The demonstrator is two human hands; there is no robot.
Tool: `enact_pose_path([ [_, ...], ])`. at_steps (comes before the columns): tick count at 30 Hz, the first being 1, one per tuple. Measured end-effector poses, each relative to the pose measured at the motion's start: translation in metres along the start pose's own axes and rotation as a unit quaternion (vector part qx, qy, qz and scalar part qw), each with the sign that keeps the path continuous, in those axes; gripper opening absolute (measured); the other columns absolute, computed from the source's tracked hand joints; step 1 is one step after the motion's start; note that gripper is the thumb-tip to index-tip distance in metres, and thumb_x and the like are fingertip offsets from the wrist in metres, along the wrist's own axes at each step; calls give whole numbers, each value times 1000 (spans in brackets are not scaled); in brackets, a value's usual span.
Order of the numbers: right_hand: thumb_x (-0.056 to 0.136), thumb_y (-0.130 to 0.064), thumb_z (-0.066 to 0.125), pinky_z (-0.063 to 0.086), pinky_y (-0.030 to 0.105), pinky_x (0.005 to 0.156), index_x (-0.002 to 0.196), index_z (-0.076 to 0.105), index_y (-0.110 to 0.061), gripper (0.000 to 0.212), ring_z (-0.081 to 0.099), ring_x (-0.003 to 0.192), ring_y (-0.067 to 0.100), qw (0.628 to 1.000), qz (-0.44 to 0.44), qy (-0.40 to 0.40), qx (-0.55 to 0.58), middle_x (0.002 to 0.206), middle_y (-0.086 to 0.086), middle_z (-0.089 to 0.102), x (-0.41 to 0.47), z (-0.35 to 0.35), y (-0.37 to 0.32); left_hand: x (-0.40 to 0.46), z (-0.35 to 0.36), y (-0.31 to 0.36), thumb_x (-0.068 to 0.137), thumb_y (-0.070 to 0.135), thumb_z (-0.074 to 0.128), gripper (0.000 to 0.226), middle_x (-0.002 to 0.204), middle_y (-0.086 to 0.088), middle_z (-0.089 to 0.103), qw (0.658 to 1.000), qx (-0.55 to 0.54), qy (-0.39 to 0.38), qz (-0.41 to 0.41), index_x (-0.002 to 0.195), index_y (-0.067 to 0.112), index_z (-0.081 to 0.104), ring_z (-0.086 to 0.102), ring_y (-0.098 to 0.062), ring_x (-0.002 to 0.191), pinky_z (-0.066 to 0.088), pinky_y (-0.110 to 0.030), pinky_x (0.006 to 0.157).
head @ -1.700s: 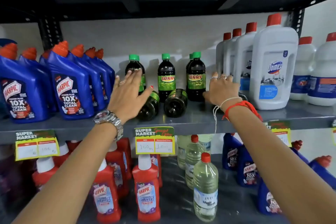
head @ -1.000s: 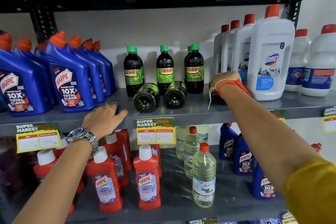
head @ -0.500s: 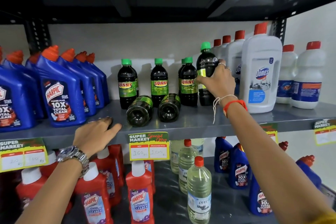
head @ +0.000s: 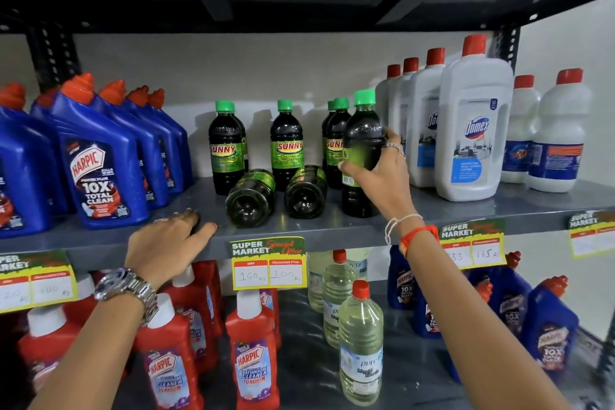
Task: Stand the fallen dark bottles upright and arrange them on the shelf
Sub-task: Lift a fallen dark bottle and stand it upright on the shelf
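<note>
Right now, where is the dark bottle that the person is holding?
In the head view, the held bottle stands upright in the right hand, right of centre on the grey shelf, between the standing dark bottles and the white bottles.

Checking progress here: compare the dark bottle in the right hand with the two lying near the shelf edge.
The held bottle stands upright in the right hand; the two fallen bottles lie with bases toward the camera. It shows its green cap; theirs are hidden. All share green labels.

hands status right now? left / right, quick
Left hand: open, palm down on the front edge of the shelf, holding nothing.
Right hand: closed around an upright dark bottle with a green cap.
</note>
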State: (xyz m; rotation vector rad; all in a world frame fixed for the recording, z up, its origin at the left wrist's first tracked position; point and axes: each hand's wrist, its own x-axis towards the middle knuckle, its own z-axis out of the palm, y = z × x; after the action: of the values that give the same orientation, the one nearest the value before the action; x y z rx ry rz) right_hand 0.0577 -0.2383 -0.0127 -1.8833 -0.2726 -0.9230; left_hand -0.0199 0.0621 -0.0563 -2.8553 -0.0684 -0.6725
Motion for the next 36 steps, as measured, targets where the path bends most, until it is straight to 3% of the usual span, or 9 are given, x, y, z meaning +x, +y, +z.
enact_pose_path([
  [7, 51, -72, 73, 48, 45, 89, 148, 15, -10, 128, 48, 128, 31, 975, 37, 54, -212, 148, 7, 35, -13, 5, -10, -4, 7, 0, 71, 60, 3, 78, 129, -4, 56, 995, -65, 55, -56, 118, 21, 52, 56, -25, 108, 36, -31, 59],
  [11, 52, -57, 81, 46, 37, 82, 134, 39, -10, 103, 61, 107, 28, 984, 51, 37, -168, 134, 2, 47, -4, 3, -2, -3, 6, -1, 69, 60, 0, 82, 129, -3, 56, 995, -58, 61, -51, 118, 22, 52, 57, -23, 105, 32, -30, 55],
  [15, 64, -20, 84, 48, 34, 95, 132, 32, -14, 85, 58, 104, 18, 983, 137, -90, 89, 118, 4, 55, 12, -9, 14, -3, 8, -1, 73, 59, 6, 75, 124, -5, 60, 993, -70, 75, -58, 115, 19, 55, 59, -24, 99, 38, -30, 57],
  [20, 77, 6, 66, 48, 21, 66, 129, 37, -4, 60, 60, 80, 14, 954, 156, -180, 180, 105, 6, 64, 19, -21, 21, -4, 7, 1, 76, 57, 11, 71, 121, -7, 61, 991, -80, 78, -69, 113, 17, 56, 60, -24, 96, 47, -33, 61],
  [23, 72, -18, 78, 49, 26, 79, 123, 40, -13, 64, 60, 101, 19, 965, 156, -161, 140, 112, 3, 62, 18, -16, 18, -3, 9, 0, 75, 58, 8, 73, 121, -5, 61, 992, -68, 78, -66, 112, 19, 56, 60, -23, 97, 44, -30, 57],
  [27, 40, -69, 80, 52, 42, 90, 120, 45, -16, 102, 62, 107, 22, 991, 89, -65, -72, 116, 3, 64, 4, -2, 3, -4, 9, 0, 81, 56, 12, 66, 121, -5, 62, 992, -65, 80, -70, 112, 18, 57, 60, -24, 97, 40, -30, 55],
  [31, 55, -43, 87, 49, 41, 93, 116, 42, -10, 82, 62, 108, 26, 991, 99, -46, -81, 115, 7, 64, 10, -1, 3, -4, 7, 2, 81, 55, 13, 66, 120, -7, 62, 991, -70, 85, -71, 113, 17, 57, 60, -24, 96, 41, -30, 57],
  [34, 59, -22, 87, 48, 44, 100, 102, 45, -19, 59, 63, 109, 26, 982, 139, -118, 43, 115, 9, 65, 21, -8, 15, -4, 9, 0, 72, 59, 4, 79, 121, -5, 62, 991, -70, 94, -62, 112, 17, 57, 61, -23, 97, 43, -29, 56],
  [36, 67, -4, 80, 49, 40, 99, 117, 44, -11, 62, 63, 110, 28, 967, 159, -152, 126, 121, 16, 64, 25, -11, 24, -4, 9, 0, 69, 60, 0, 83, 123, -5, 61, 992, -68, 90, -56, 113, 18, 57, 60, -23, 98, 43, -29, 55],
])
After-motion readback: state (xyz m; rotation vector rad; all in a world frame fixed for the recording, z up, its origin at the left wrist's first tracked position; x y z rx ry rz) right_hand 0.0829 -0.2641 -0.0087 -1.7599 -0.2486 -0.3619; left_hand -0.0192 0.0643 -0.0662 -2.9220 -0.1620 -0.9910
